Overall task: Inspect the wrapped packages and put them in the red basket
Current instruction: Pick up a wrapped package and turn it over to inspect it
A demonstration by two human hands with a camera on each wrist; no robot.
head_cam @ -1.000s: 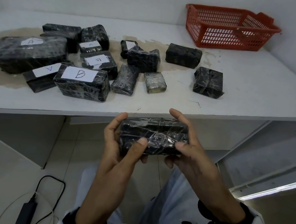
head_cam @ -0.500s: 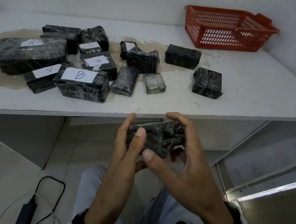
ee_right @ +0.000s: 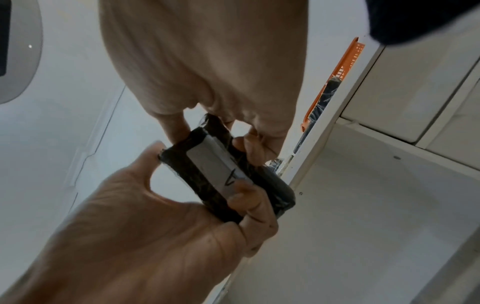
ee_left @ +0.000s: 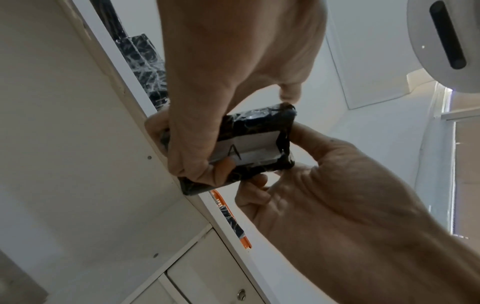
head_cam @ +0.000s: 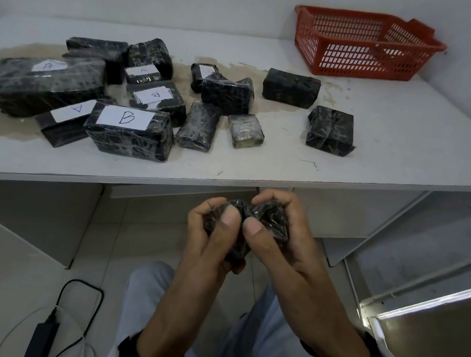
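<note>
Below the table's front edge, both hands hold one black wrapped package [head_cam: 267, 219] between them. My left hand [head_cam: 217, 228] grips its left side and my right hand [head_cam: 278, 232] its right side, with the thumbs side by side on top. A white label marked A [ee_left: 249, 148] on the underside shows in both wrist views [ee_right: 218, 170]. The red basket [head_cam: 354, 57] stands at the table's back right, and nothing shows inside it. Several more black packages lie on the table, among them one labelled B [head_cam: 130, 131] and an unlabelled one [head_cam: 331, 130].
The white table [head_cam: 407, 138] has a worn brown patch under the packages. A power adapter with its cable [head_cam: 43, 335] lies on the floor at the left. A white shelf unit [head_cam: 398, 224] stands under the table at the right.
The package has been turned from lying lengthwise between the hands to end-on. The two thumbs have come together on top of it.
</note>
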